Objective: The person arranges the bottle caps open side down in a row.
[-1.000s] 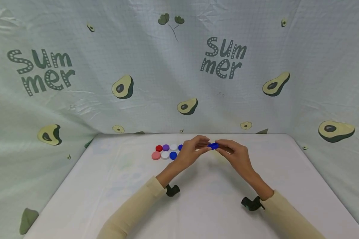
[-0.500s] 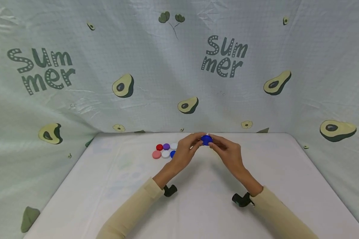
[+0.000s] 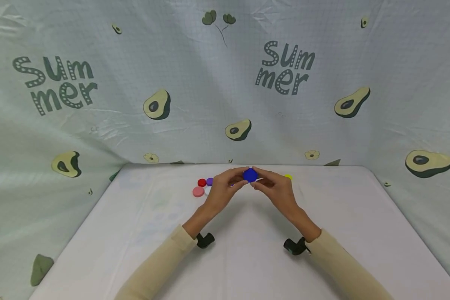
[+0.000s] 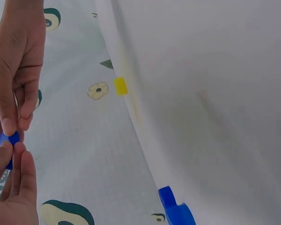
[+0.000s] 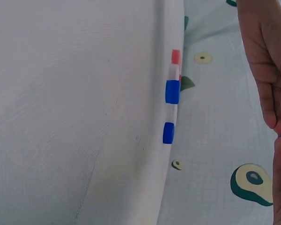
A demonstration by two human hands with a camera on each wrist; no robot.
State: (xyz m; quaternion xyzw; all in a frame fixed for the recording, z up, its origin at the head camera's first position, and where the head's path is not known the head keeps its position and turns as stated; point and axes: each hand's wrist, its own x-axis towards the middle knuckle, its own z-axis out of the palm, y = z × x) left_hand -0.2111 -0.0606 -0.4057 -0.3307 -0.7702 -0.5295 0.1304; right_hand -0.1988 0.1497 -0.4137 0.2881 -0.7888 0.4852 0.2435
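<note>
Both hands hold one round blue cap above the far part of the table, its flat face turned to the head camera. My left hand pinches its left edge between thumb and fingers. On the other edge, the thumb and fingertips of my right hand grip it. The left wrist view shows the cap edge-on between the fingertips of the two hands. Behind my left hand lie a red cap, a purple cap, a pink cap and a white cap, partly covered.
A yellow cap lies just behind my right hand. Blue caps on the table show in the right wrist view, mostly hidden from the head. A printed sheet hangs behind the white-covered table.
Both hands have moved left with the blue cap, which has turned from edge-on to face-on. The yellow cap has come into view, while the left hand covers more of the caps on the table.
</note>
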